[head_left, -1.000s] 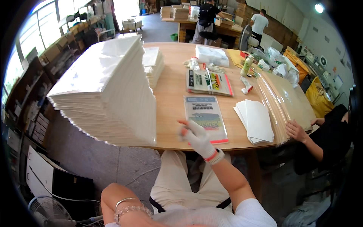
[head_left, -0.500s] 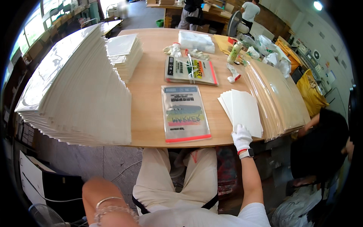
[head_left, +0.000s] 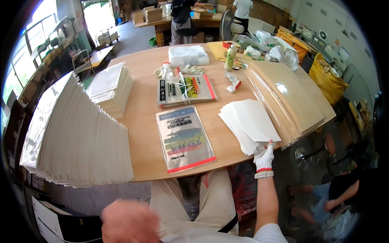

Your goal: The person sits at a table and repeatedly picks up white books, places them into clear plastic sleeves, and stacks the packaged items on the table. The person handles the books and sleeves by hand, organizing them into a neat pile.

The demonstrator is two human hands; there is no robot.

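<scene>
My right hand [head_left: 264, 156], in a white glove, is at the table's near edge and pinches the front corner of a small stack of white sheets [head_left: 251, 121]. Left of that stack a flat clear packet [head_left: 184, 138] with a colourful printed insert and a red strip lies on the round wooden table [head_left: 142, 117]. A second such packet [head_left: 185, 90] lies farther back. At the bottom edge a blurred skin-coloured shape [head_left: 129, 220] may be my left hand or arm; its fingers cannot be made out.
A big fanned pile of white sheets [head_left: 77, 133] fills the table's left side, with a smaller pile [head_left: 109, 87] behind it. Glossy tan sleeves [head_left: 287, 97] lie at the right. A bottle [head_left: 230, 57], a white bag [head_left: 188, 55] and gloves [head_left: 164, 72] sit at the back. Another person's arm [head_left: 340, 196] shows lower right.
My right hand left the near packet a second ago, swung right to the white sheets and now grips their front corner. The bare left arm at the bottom has become a blur.
</scene>
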